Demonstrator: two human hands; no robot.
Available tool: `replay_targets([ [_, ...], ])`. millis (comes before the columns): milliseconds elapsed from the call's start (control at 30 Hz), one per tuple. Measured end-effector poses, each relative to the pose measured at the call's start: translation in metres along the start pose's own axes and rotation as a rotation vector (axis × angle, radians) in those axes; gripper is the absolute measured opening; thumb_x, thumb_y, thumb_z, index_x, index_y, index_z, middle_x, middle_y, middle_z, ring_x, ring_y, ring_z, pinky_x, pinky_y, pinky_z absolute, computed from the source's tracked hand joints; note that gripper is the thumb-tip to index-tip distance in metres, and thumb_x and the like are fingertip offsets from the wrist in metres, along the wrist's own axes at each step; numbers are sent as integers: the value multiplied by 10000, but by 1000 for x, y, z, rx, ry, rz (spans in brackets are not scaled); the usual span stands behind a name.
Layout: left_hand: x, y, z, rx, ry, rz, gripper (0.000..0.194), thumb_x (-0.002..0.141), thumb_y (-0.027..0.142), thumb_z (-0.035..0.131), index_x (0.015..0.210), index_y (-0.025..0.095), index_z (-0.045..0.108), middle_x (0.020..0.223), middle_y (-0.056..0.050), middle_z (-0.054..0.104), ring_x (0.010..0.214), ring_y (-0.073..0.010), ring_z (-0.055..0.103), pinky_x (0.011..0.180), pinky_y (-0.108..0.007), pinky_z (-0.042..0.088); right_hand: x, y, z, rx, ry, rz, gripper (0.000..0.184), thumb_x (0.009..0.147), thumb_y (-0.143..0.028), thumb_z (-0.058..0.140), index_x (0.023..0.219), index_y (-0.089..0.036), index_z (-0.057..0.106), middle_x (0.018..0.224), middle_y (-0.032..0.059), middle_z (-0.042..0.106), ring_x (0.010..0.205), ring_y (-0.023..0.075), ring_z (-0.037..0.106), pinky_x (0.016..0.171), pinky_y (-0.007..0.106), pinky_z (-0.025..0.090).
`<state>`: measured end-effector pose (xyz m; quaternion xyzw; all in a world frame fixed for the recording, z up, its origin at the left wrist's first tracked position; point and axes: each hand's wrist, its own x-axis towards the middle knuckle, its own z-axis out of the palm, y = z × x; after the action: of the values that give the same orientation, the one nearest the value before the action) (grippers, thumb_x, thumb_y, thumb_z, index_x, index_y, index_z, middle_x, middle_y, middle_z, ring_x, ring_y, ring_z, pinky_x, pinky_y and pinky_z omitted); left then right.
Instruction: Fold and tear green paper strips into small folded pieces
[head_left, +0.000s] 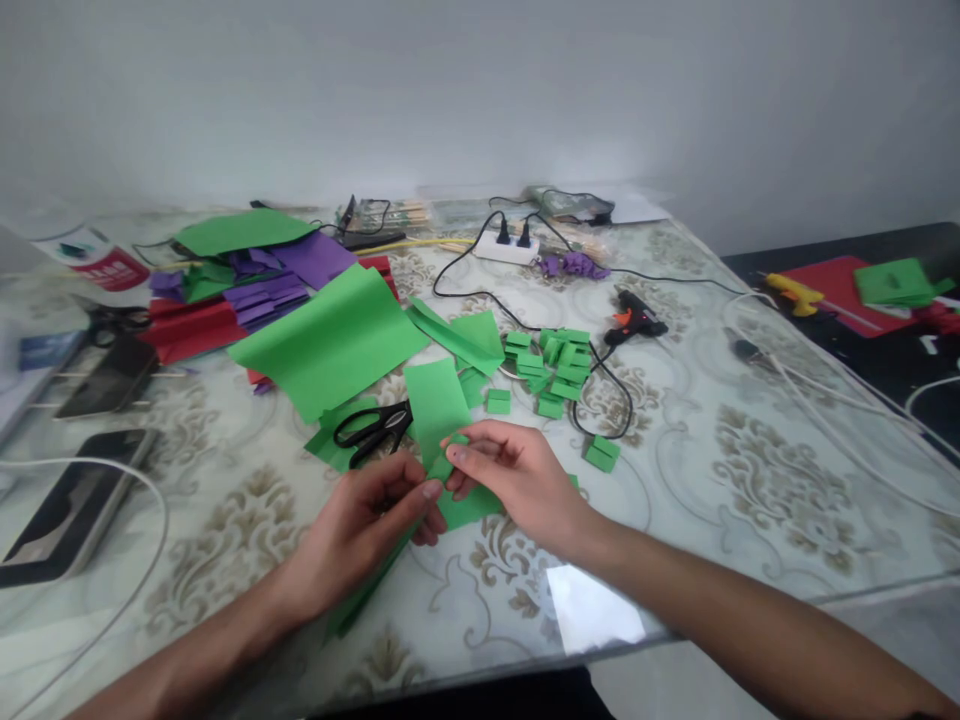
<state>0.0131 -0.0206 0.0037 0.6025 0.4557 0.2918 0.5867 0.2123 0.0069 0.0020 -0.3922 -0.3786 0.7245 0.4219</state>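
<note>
Between both hands is a small green paper piece (pixel 441 466). My left hand (pixel 379 510) pinches its near side with thumb and fingers. From the right, my right hand (pixel 517 475) grips the far end, its thumb on top. Just behind the hands lie black-handled scissors (pixel 371 428) on green scraps, their blades partly covered. A green paper strip (pixel 435 395) lies flat beyond the fingers. Farther right sits a pile of small folded green paper pieces (pixel 559 365), with a single folded piece (pixel 602 453) apart from it.
A large green sheet (pixel 337 345) and red paper (pixel 191 328) lie at left, near two phones (pixel 75 510). A black glue gun (pixel 634 318) rests right of the pile, its cable looping nearby. A white power strip (pixel 506 247) stands behind. A yellow glue gun (pixel 791 293) lies far right.
</note>
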Motion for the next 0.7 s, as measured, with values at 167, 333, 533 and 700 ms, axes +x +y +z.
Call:
replay_targets([
  [167,2,-1,2,-66,-34,2,334,1022,454,640,848,168,638,780,-44,772,714,-157,723,680,-252,570,0,0,-1,46,19,40,420,675,-463,949,858,-166,715,666,-21,724,608,125,681,668,271,578],
  [333,2,0,4,-116,-59,-29,329,1007,460,661,844,176,626,789,-47,785,730,-173,729,707,-274,567,-1,-1,-2,66,23,80,405,668,-446,957,830,-157,724,629,-14,719,593,113,657,648,249,552],
  [533,0,2,-2,92,-61,50,384,1058,468,550,854,176,696,819,-48,735,765,-174,644,707,-279,483,-2,-2,-2,57,-8,71,382,665,-443,958,797,-161,736,630,-11,720,582,115,646,620,250,536],
  [700,1,1,-2,144,-23,106,314,1043,430,572,889,181,686,801,-12,624,743,-154,539,668,-257,440,-2,-1,-2,58,-33,76,344,675,-418,955,793,-158,762,627,-15,707,583,107,630,611,240,521],
])
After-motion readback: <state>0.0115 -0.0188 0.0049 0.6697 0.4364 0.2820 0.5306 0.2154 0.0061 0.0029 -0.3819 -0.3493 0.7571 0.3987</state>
